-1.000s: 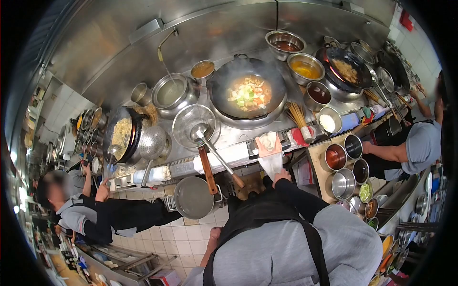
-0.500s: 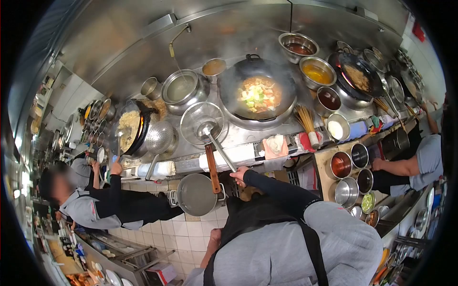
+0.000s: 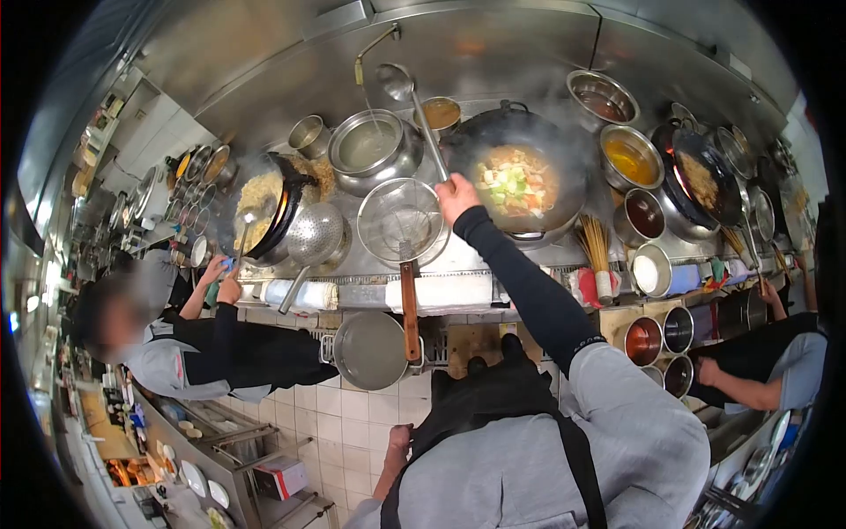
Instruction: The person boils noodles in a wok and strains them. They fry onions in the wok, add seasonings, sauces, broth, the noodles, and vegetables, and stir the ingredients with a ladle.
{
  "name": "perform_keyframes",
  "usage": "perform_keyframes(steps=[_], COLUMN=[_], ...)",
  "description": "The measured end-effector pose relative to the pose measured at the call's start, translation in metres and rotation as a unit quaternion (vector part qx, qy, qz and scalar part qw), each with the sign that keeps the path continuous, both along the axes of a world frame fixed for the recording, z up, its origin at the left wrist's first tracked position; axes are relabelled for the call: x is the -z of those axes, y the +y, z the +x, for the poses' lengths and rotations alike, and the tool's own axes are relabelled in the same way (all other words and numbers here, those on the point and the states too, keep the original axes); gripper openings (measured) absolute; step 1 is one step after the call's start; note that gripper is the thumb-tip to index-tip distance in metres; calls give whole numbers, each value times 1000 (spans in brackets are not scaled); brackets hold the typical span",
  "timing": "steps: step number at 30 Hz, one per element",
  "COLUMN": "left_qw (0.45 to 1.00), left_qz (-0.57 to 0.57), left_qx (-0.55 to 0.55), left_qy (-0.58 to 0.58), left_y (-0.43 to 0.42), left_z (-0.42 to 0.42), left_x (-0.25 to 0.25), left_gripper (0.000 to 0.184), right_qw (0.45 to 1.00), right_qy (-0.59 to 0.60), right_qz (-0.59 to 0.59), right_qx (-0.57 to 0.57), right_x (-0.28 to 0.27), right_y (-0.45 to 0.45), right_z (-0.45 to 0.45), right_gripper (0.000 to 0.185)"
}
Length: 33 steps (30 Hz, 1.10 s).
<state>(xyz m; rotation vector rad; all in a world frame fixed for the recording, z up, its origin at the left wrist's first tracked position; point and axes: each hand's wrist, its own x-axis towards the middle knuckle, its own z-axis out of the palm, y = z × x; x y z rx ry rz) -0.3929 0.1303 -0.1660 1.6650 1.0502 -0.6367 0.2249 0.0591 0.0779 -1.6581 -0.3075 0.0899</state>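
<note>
My right hand (image 3: 457, 198) is wrapped round the handle of a long metal ladle (image 3: 430, 139). The ladle's bowl is raised toward the back, between the tall steel pot (image 3: 407, 157) and a small pan of amber liquid (image 3: 441, 112). Right of this hand, a steaming wok (image 3: 557, 181) holds chopped green, white and orange food (image 3: 516, 182). A wire strainer (image 3: 392, 212) with a wooden handle (image 3: 410, 309) lies just left of my forearm. Low beside my black apron hangs my left hand (image 3: 400, 436), its fingers curled, with nothing visible in it.
Bowls of yellow liquid (image 3: 631, 157) and dark sauce (image 3: 644, 214) stand right of the wok, near a bamboo brush (image 3: 597, 251). A perforated skimmer (image 3: 315, 234) lies leftward; a deep pan (image 3: 370, 351) hangs below the counter edge. Co-workers stand at woks on both sides.
My right hand has moved forward over the stove, lifting the ladle from the strainer toward the back. My left hand stays low by my side. The view has shifted somewhat.
</note>
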Motion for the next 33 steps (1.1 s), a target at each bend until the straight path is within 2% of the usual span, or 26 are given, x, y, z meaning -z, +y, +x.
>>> perform_keyframes(steps=[3,5,7,8,9,10,12,13,14,17,20,21,22,23,24,25,26,27,28,29,30,32,33], left_qw=[998,996,994,996,999,986,952,953,953,947,943,943,942,944,947,948,952,955,957,964,970,986,994], left_qz=[-3,-8,-10,1,41,106,177,181,184,167,162,163,165,158,153,147,141,131,126,114,102,68,42], left_qx=[-57,-90,-104,-79,2,127,245,242,239,274,291,291,293,288,283,281,273,265,261,241,220,151,97], left_qy=[3,-9,-37,-35,-15,19,49,32,15,31,10,-7,-5,-2,2,4,8,10,8,3,-3,-11,-19], left_y=[-7,-16,-26,-28,-31,-30,-39,-46,-54,-65,-66,-68,-66,-62,-57,-50,-42,-35,-27,-18,-9,9,17], left_z=[0,0,-9,-11,-22,-30,-48,-53,-58,-66,-71,-73,-73,-71,-70,-68,-64,-61,-55,-47,-38,-18,-7], left_x=[9,13,21,27,50,81,116,116,116,102,112,115,116,118,119,117,117,115,114,107,99,74,60], left_gripper=[27,27,26,26,27,27,29,31,32,37,37,37,35,34,32,31,29,28,26,25,24,21,20], right_qw=[995,998,994,997,998,998,998,998,991,985,980,985,995,985,958,991,995,985,953,978,972,946,947], right_qy=[-100,-66,-96,-75,-55,-53,-31,-18,-32,-50,-116,-137,-62,111,205,72,43,132,287,114,119,166,147], right_qz=[-3,4,-27,-24,-19,-24,-50,-62,-127,-145,-128,-63,79,84,102,55,-59,-62,13,-131,-166,-236,-248], right_qx=[24,14,31,24,17,17,22,25,37,73,98,83,-17,-106,-174,-101,-72,-88,-98,-112,-120,-148,-141], right_x=[5,-2,-19,-20,-21,-24,-35,-46,-90,-128,-73,-43,-23,25,55,138,124,142,125,147,167,159,166], right_y=[23,38,50,60,74,89,132,153,154,160,155,141,117,103,80,80,41,17,-10,-25,-37,-52,-55], right_z=[41,62,73,81,93,109,153,173,167,157,109,76,32,3,-35,-70,-118,-149,-177,-193,-209,-220,-223], right_gripper=[18,18,18,18,18,20,26,31,37,34,30,24,22,22,17,15,12,11,14,18,24,31,36])
